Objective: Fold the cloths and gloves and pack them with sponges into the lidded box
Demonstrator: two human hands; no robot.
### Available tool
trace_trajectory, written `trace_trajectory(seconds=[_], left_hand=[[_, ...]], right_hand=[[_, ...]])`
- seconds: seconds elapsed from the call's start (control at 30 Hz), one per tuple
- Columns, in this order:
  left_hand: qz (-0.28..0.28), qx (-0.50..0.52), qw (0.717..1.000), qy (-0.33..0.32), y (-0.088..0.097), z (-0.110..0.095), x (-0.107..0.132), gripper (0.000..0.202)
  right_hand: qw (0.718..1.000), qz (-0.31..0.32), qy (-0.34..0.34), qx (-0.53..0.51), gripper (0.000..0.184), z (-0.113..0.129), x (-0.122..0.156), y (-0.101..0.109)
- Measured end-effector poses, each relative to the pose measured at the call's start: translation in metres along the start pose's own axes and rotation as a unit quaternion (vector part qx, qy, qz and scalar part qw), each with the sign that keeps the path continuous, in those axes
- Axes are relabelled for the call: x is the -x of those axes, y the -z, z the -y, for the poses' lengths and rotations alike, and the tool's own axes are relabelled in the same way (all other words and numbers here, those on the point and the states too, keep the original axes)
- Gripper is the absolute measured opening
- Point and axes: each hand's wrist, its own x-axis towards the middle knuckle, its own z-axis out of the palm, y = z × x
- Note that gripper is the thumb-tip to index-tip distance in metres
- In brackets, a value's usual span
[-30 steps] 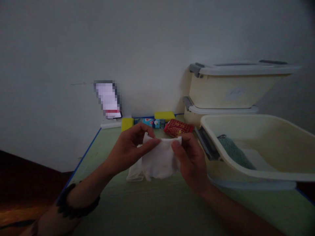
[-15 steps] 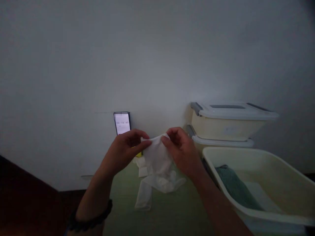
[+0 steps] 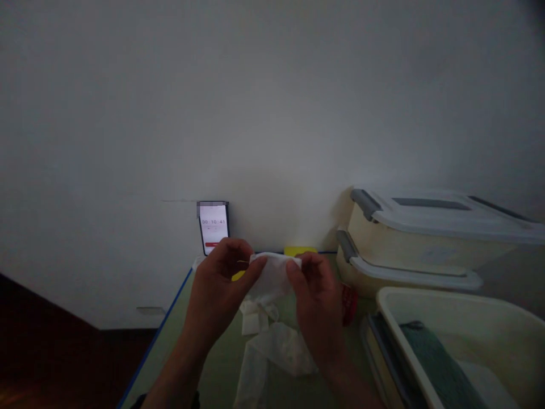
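My left hand (image 3: 219, 287) pinches one upper corner of a thin white cloth (image 3: 270, 278) between thumb and fingers. At the opposite corner, my right hand (image 3: 317, 304) grips the same cloth, so its top edge stretches between the two hands. The rest hangs down, and loose sheer white material (image 3: 285, 346) lies beneath on the green tabletop (image 3: 219, 352); I cannot tell whether it is all one piece. Just behind my left hand's fingers is a small folded white piece (image 3: 251, 321). My hands partly cover the yellow items at the back.
A phone (image 3: 214, 227) showing a timer leans against the wall. One yellow item (image 3: 300, 250) sits at the table's back edge, and a red item (image 3: 349, 304) beside my right hand. Lidded boxes (image 3: 409, 238) are stacked at right, behind an open cream tub (image 3: 464, 304) holding a green cloth (image 3: 438, 363).
The view has shifted, bringing more of the tabletop and the red item into sight. Both hands keep their hold on the cloth, whose top edge now appears lower and more level.
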Motion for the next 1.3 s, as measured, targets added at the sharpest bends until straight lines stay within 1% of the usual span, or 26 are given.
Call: trace_trajectory(seconds=[0.07, 0.13, 0.27, 0.33, 0.47, 0.57, 0.63, 0.7, 0.8, 0.87, 0.93, 1.03, 1.17, 1.2, 1.3], left_hand=[[0.003, -0.007, 1.000, -0.006, -0.003, -0.001, 0.003, 0.019], [0.022, -0.024, 0.999, -0.020, -0.005, -0.003, 0.006, 0.016], [0.101, -0.024, 0.994, -0.029, -0.005, -0.007, 0.009, 0.011], [0.128, -0.010, 0.991, -0.029, -0.004, -0.009, 0.009, 0.011], [0.145, -0.016, 0.989, -0.032, 0.003, -0.013, 0.009, 0.008], [0.129, -0.052, 0.989, -0.053, 0.009, -0.016, 0.009, 0.009], [0.126, -0.078, 0.987, -0.064, 0.012, -0.018, 0.010, 0.009], [0.142, -0.098, 0.982, -0.071, 0.014, -0.021, 0.011, 0.010], [0.164, -0.102, 0.978, -0.077, 0.014, -0.026, 0.013, 0.011], [0.158, -0.090, 0.980, -0.083, 0.014, -0.028, 0.014, 0.010], [0.154, -0.090, 0.980, -0.090, 0.015, -0.029, 0.015, 0.015], [0.164, -0.105, 0.975, -0.107, 0.018, -0.030, 0.018, 0.024], [0.191, -0.107, 0.967, -0.131, 0.026, -0.032, 0.022, 0.023], [0.199, -0.110, 0.965, -0.133, 0.027, -0.033, 0.023, 0.021], [0.205, -0.122, 0.964, -0.119, 0.028, -0.035, 0.025, 0.015]], right_hand=[[1.000, 0.005, 0.017, 0.026, 0.015, -0.002, 0.004, -0.001], [0.997, 0.011, 0.041, 0.060, 0.013, -0.002, 0.005, -0.001], [0.987, 0.011, 0.101, 0.122, 0.008, 0.003, 0.005, 0.003], [0.980, 0.018, 0.133, 0.146, 0.006, 0.007, 0.004, 0.006], [0.963, 0.049, 0.187, 0.188, 0.007, 0.015, 0.006, 0.010], [0.949, 0.089, 0.215, 0.215, 0.011, 0.022, 0.007, 0.014], [0.943, 0.120, 0.208, 0.230, 0.017, 0.027, 0.007, 0.017], [0.943, 0.139, 0.184, 0.240, 0.021, 0.031, 0.007, 0.021], [0.951, 0.153, 0.136, 0.230, 0.016, 0.037, 0.007, 0.028], [0.955, 0.171, 0.108, 0.215, 0.012, 0.042, 0.007, 0.032], [0.956, 0.193, 0.093, 0.202, 0.012, 0.048, 0.009, 0.036], [0.951, 0.229, 0.092, 0.187, 0.010, 0.056, 0.013, 0.040], [0.950, 0.257, 0.091, 0.152, 0.026, 0.064, 0.015, 0.045], [0.948, 0.263, 0.095, 0.150, 0.026, 0.065, 0.015, 0.046], [0.941, 0.275, 0.106, 0.166, 0.016, 0.067, 0.012, 0.049]])
